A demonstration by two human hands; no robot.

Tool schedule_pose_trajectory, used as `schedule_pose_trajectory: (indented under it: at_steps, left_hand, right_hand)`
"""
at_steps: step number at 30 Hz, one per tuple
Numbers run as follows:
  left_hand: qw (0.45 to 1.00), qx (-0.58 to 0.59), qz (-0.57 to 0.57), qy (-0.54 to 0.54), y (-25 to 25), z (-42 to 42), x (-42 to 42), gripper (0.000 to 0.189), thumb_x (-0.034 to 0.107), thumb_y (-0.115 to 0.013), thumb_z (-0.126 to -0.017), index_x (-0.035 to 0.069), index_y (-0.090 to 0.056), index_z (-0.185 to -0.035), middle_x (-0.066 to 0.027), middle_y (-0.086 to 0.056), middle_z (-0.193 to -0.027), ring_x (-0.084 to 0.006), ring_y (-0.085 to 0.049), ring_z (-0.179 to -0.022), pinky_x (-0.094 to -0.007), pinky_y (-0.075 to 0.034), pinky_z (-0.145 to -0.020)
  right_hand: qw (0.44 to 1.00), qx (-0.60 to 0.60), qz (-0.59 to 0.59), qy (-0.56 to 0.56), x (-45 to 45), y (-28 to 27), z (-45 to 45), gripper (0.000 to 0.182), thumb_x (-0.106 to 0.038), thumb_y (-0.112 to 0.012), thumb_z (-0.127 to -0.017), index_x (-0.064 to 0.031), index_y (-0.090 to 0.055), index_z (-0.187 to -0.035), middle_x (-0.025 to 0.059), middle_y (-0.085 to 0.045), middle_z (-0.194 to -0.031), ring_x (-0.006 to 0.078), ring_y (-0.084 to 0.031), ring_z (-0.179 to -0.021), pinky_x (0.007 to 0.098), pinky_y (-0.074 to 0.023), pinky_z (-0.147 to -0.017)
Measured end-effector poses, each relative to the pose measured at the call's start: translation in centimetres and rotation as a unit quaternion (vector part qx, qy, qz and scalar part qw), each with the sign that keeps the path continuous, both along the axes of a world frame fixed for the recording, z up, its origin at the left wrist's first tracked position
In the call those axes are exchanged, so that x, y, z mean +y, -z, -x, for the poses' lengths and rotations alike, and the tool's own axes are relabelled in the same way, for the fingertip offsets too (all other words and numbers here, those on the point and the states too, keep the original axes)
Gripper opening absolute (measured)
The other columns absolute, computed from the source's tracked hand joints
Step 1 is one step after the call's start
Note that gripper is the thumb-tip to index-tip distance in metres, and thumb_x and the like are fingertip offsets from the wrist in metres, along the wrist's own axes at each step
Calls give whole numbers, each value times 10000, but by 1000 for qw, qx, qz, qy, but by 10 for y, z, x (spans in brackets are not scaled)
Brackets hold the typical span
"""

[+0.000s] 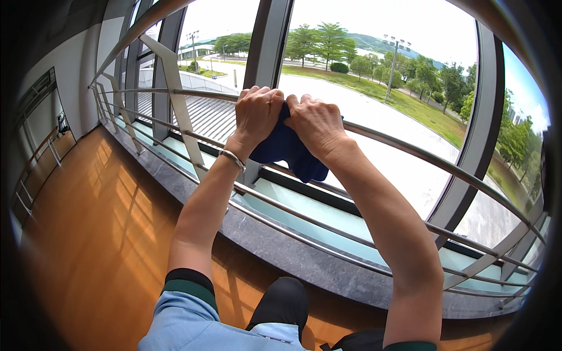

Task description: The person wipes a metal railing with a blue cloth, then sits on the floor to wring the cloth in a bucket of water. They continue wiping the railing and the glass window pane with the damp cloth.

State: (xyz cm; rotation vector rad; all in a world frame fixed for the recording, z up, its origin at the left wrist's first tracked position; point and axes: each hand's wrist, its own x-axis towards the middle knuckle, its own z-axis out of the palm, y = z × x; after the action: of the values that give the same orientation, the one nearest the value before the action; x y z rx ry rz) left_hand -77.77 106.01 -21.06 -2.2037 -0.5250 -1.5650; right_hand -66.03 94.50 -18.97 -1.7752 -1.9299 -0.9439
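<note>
Both hands are close together on a metal railing bar (395, 147) in front of tall windows. My left hand (259, 112), with a bracelet at the wrist, is closed on a dark blue cloth (285, 147) at the bar. Right beside it, my right hand (315, 123) grips the same cloth with curled fingers. The cloth is draped over the bar and hangs down between and below my hands. My fingertips are hidden behind the bar and the cloth.
Lower horizontal bars (307, 219) and a slanted flat metal post (180, 101) belong to the railing. Below runs a grey stone ledge (281, 245) beside the orange-brown floor (96, 228). Dark window frames (268, 44) stand behind the railing. A thicker rail curves across the top left.
</note>
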Motion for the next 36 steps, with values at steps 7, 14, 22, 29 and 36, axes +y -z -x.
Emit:
schedule_pose_trajectory:
  at_steps: [7,14,22,29,36]
  left_hand:
    - [1000,10,9,-15,4,-64,-74,326,260,-482,-919,73,-688,-749,-92,-645,-705,-265,-609,-700,-397,-457,-736]
    - [996,38,-19,81,6,-162,-180,314,318,-559,-890,67,-654,-728,-85,-618,-655,-241,-596,-626,-378,-445,-645]
    - [971,129,-5,203,0,-269,-308,324,358,-569,-895,45,-606,-823,-117,-612,-714,-249,-591,-666,-386,-432,-662]
    - [956,142,-4,255,2,-354,-396,253,295,-571,-873,44,-595,-866,-137,-622,-794,-292,-608,-770,-402,-446,-733]
    - [952,152,4,266,1,-360,-402,279,317,-572,-877,40,-601,-880,-141,-636,-816,-299,-617,-809,-404,-447,-763]
  right_hand:
    - [998,-41,-53,18,-72,10,-62,194,-232,-596,-882,-61,-593,-972,94,-648,-825,214,-676,-779,309,-543,-591]
    - [988,-76,-133,-2,-192,17,-162,298,-293,-705,-781,-84,-570,-946,47,-566,-702,201,-604,-619,323,-515,-571]
    - [987,-72,-104,103,-333,16,-261,379,-307,-705,-812,-95,-539,-1078,79,-619,-913,261,-634,-881,384,-502,-790]
    - [954,-73,-124,261,-427,28,-318,378,-261,-687,-812,-125,-520,-1122,74,-545,-1039,263,-515,-1058,411,-393,-940]
    - [869,119,-448,175,-413,89,-280,204,-181,-572,-916,-48,-521,-1062,113,-502,-1041,270,-471,-1007,402,-377,-931]
